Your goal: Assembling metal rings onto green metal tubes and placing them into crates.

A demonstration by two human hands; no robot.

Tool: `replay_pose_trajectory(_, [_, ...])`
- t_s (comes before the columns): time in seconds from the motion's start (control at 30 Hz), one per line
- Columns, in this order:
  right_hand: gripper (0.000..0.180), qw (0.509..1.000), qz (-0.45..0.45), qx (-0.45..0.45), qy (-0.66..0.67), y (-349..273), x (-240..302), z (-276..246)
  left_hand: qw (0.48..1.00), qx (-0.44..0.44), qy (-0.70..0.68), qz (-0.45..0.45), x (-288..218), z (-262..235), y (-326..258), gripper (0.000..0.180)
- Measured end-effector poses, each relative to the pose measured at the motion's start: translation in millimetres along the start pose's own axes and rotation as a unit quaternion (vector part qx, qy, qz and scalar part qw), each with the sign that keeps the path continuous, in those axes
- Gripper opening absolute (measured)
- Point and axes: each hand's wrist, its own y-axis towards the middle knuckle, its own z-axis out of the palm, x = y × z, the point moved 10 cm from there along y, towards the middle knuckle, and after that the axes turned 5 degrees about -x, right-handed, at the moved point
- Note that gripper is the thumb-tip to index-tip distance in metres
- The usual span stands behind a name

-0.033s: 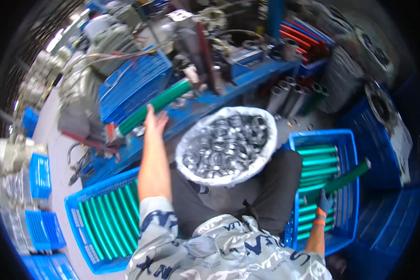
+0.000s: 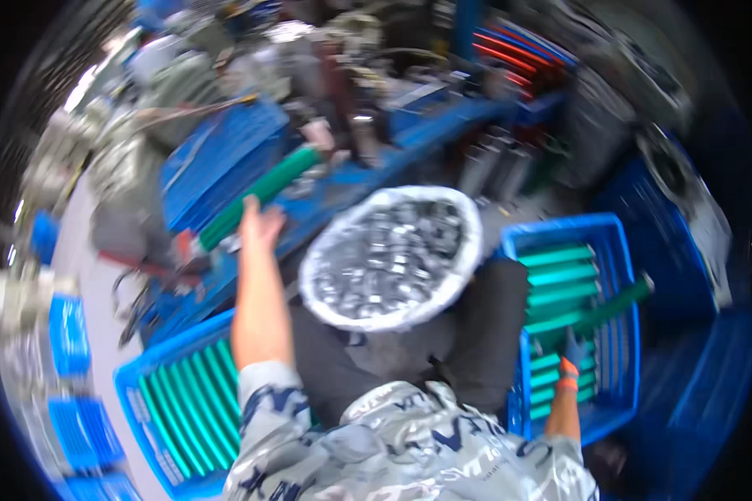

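1. Left crate, blue, holds green tubes lying side by side.
2. Right hand, gloved, is closed on a green tube over the right crate.
3. Sack of metal rings sits between the arms.
4. Left hand, bare, grips a second green tube at the bench, tilted up to the right.
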Motion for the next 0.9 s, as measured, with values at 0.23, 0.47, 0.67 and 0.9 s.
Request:
replay_pose_trajectory(0.23, [0.078,0.925,0.122,-0.124,-0.337,10.9,-79.0,-5.9,0.953,-0.052,0.204,0.219,-8.8,-152.0,-85.8,0.056])
replay_pose_trajectory(0.47, [0.073,0.932,0.133,-0.137,-0.308,60.7,-109.0,25.9,0.709,-0.307,0.524,0.359,-52.7,-341.4,-235.9,0.054])
replay_pose_trajectory(0.67, [0.073,0.923,0.223,-0.016,-0.313,15.7,-149.3,58.3,0.622,-0.438,0.626,0.17,-0.2,-453.8,-368.9,0.094])
replay_pose_trajectory(0.9, [0.069,0.818,-0.079,0.091,-0.562,53.6,53.9,194.9,0.61,-0.297,0.731,0.075,104.9,-495.5,-324.7,0.105])
